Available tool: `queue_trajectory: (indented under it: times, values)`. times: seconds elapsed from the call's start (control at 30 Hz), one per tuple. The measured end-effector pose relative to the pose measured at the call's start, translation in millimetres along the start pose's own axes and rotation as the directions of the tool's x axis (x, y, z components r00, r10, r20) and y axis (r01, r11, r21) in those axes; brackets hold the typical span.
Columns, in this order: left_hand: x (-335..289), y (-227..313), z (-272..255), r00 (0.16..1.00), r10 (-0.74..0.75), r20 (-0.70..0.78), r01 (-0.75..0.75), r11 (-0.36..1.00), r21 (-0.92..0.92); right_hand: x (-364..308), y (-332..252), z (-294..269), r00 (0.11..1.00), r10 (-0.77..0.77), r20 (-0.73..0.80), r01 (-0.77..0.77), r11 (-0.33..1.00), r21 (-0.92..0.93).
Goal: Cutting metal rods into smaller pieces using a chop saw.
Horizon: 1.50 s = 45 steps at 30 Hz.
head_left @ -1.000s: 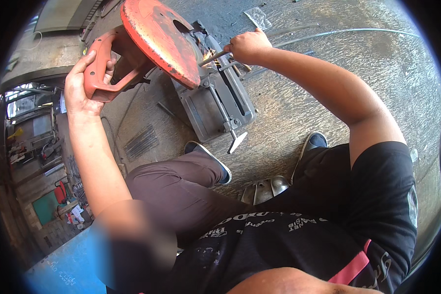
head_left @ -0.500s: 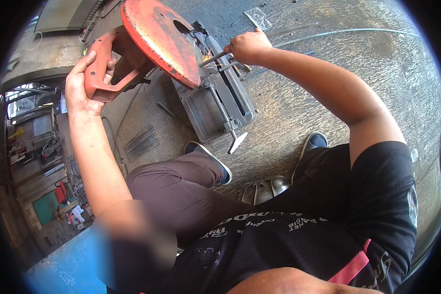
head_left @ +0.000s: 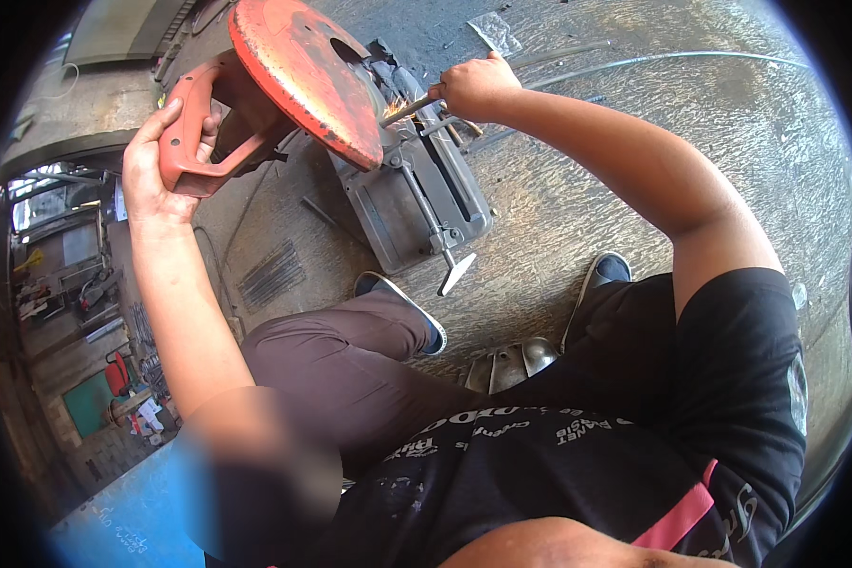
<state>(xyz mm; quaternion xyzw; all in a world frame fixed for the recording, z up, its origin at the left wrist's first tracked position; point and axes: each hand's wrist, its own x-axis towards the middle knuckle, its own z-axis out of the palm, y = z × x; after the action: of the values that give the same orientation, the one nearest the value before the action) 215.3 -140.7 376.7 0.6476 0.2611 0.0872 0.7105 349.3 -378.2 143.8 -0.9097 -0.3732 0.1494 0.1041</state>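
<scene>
My left hand (head_left: pixel 156 161) is wrapped round the orange D-shaped handle (head_left: pixel 187 137) of a chop saw. The saw's round orange guard (head_left: pixel 303 80), worn and chipped along its rim, tilts over the grey base (head_left: pixel 407 208). Closed round a thin metal rod (head_left: pixel 412 110), my right hand (head_left: pixel 478 88) is to the right of the guard. The rod's far end reaches the blade area beneath the guard, where small orange sparks (head_left: pixel 402 106) show. The blade itself is mostly hidden by the guard. A clamp screw with a pale handle (head_left: pixel 458 274) sticks out of the base toward me.
Several short rods (head_left: pixel 273 275) lie on the floor left of the base. A long thin bar (head_left: pixel 672 59) stretches off to the right. Beyond the saw lies a clear plastic bag (head_left: pixel 495 33). My shoes (head_left: pixel 407 308) are close to the base. Shelving with tools (head_left: pixel 76 275) stands at the left.
The guard and handle have shifted very slightly left in view, with both hands keeping their grip. The sparks beside the rod look brighter and more spread out.
</scene>
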Motion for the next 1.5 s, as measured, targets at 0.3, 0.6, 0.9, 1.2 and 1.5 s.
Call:
queue_trajectory:
  times: [0.3, 0.6, 0.9, 1.2, 1.5]
  values:
    - [1.6, 0.1, -1.9, 1.0, -0.007, -0.005, 0.007, 1.0, -0.009, 1.5, 0.3, 1.2, 1.0, -0.001, 0.0, 0.001, 1.0, 0.004]
    - [1.5, 0.4, -1.5, 1.0, -0.007, 0.006, 0.008, 1.0, -0.018, 1.8, 2.0, 4.3, 0.999, -0.034, -0.034, 0.035, 0.999, 0.013]
    - [1.2, -0.1, -1.3, 1.0, -0.006, 0.021, 0.007, 1.0, -0.029, -1.6, 1.3, -0.4, 0.999, -0.041, -0.006, 0.041, 0.999, 0.021]
    - [0.7, -0.7, 0.6, 1.0, 0.004, 0.006, -0.004, 1.0, -0.016, 0.8, 1.2, 1.7, 1.0, -0.007, -0.021, 0.007, 0.999, 0.041]
    - [-1.6, -0.1, 2.6, 1.0, 0.002, -0.008, -0.002, 1.0, -0.01, 0.7, 1.5, 2.2, 0.999, -0.025, -0.037, 0.026, 0.999, 0.023]
